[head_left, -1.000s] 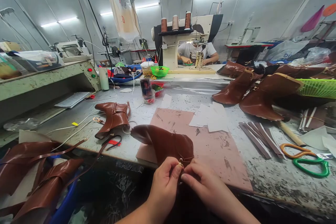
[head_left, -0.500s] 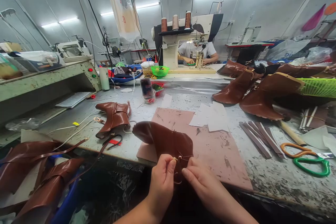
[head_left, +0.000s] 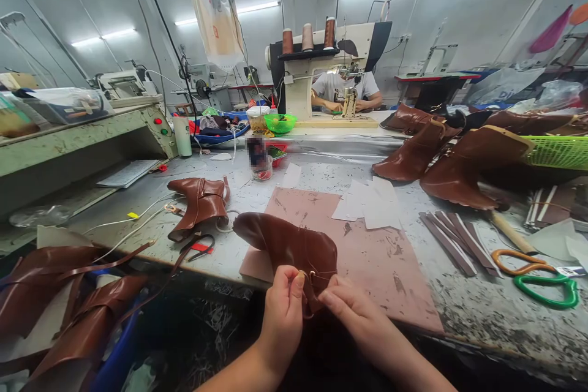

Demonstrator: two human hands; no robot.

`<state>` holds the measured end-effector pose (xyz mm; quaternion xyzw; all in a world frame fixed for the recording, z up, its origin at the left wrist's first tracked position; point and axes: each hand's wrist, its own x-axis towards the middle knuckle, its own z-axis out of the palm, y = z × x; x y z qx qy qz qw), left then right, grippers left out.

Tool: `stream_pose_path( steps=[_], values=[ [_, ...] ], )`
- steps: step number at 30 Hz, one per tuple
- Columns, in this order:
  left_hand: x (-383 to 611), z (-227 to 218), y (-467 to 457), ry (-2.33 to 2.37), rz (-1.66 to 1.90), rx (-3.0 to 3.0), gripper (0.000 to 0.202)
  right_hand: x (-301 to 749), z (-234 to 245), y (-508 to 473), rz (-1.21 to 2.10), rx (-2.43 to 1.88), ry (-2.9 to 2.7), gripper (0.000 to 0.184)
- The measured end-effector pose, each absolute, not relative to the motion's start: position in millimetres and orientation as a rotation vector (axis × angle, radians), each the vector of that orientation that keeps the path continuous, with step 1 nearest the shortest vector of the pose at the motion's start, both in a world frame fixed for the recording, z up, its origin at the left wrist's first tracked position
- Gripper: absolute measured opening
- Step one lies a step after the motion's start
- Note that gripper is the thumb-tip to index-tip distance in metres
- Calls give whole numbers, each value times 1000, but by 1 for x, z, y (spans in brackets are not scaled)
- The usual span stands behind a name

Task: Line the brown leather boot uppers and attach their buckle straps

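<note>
A brown leather boot upper lies on its side at the table's front edge, toe to the left. A leather strap with a small gold-coloured buckle hangs at its near side. My left hand pinches the strap's left part beside the buckle, thumb against the forefinger. On the other side, my right hand is closed on the strap, against the boot upper; its fingertips are partly hidden. Another brown boot upper with straps lies farther left.
Under the held upper is a pinkish board, with white paper pieces on it. Scissors, leather strips and more boots are at right. A blue bin holds uppers at lower left. A person sits behind a sewing machine.
Both hands and the strap have shifted very slightly upward. The strap's loop between the hands looks a little more drawn together. The boot upper stays almost where it was.
</note>
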<state>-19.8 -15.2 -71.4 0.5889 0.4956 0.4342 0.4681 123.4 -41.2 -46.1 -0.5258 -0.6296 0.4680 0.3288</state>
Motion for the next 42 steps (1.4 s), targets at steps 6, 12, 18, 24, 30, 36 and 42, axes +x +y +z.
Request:
stream_pose_path(
  steps=[6,12,18,24,30,36,42],
  values=[
    [-17,-70,-16,1163,1121,1222,37,126,-41,-42,1174,-1443,-1823,14],
    [-31,-60,-12,1187,924,1478,30,126,-36,-47,992,-1550,-1984,17],
    [-47,-15,18,1369,939,2588,21,128,-38,-50,927,-1550,-1976,16],
    [-23,19,71,1141,208,2970,30,138,-50,-48,558,-1565,-1799,6],
    [-48,77,75,1245,976,2959,16,176,-49,-50,235,-1548,-1451,16],
    [-37,21,32,1230,866,3308,25,181,-59,-38,421,-1483,-1304,28],
    [-9,-82,32,1137,-60,2947,28,158,-91,0,661,-1711,-1647,66]
  ],
)
